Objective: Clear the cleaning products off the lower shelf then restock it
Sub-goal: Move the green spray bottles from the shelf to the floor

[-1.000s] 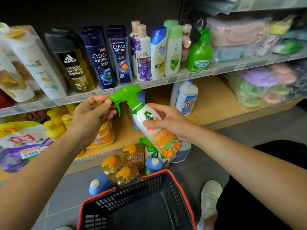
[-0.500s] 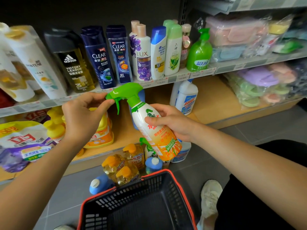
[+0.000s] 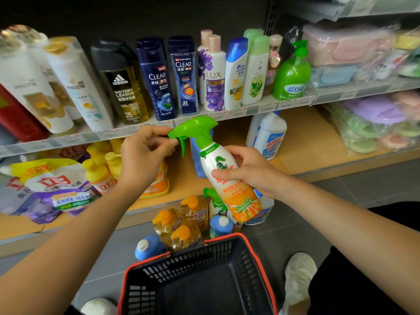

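Spray bottle [image 3: 229,178] held tilted in air in front of lower shelf [image 3: 306,142], above basket [image 3: 261,264]. Right hand [image 3: 247,171] wraps body; left hand [image 3: 145,153] pinches green nozzle [image 3: 173,134]. Rigid plastic, probably moderate weight, smooth label likely slippery. Best hold: waist or neck below trigger, not nozzle.

The spray bottle [image 3: 229,178] is lit brightly and evenly. Well above it, the shelf back [image 3: 159,17] is left in deep shadow. Far left of it, the pouches [image 3: 45,192] are smeared by blur, and the shelf edge [image 3: 56,140] is bowed by the wide lens.
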A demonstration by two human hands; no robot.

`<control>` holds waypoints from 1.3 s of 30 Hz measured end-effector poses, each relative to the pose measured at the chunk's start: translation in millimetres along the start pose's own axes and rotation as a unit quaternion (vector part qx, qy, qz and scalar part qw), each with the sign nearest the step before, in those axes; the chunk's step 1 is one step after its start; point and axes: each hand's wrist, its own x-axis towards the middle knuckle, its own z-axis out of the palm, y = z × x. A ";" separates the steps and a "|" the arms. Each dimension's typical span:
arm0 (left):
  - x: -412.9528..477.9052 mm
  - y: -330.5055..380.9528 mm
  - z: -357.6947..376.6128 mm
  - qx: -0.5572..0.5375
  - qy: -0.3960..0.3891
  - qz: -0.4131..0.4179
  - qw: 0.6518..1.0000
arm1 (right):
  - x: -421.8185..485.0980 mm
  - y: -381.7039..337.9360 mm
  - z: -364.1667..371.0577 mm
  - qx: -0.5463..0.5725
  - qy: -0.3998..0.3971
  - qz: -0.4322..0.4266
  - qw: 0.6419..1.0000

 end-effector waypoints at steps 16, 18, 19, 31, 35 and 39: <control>-40.9 14.6 44.3 -0.226 -0.102 -0.211 0.946 | -2.1 18.7 33.2 -0.103 0.093 -0.075 0.987; -37.6 17.2 43.8 -0.258 -0.096 -0.203 0.940 | -4.2 19.5 38.7 -0.071 0.065 -0.070 0.993; -37.1 17.1 42.9 -0.267 -0.091 -0.198 0.939 | -5.2 19.2 40.1 -0.051 0.052 -0.065 0.995; -15.1 25.2 13.8 -0.373 -0.049 -0.235 0.896 | -8.0 11.6 33.6 0.177 -0.221 0.106 0.953; -14.2 19.9 9.3 -0.315 -0.034 -0.201 0.927 | -6.9 17.2 42.8 0.102 -0.122 0.046 0.986; -20.0 12.8 10.4 -0.282 0.000 -0.197 0.939 | -8.5 22.4 44.8 -0.042 -0.035 -0.014 0.998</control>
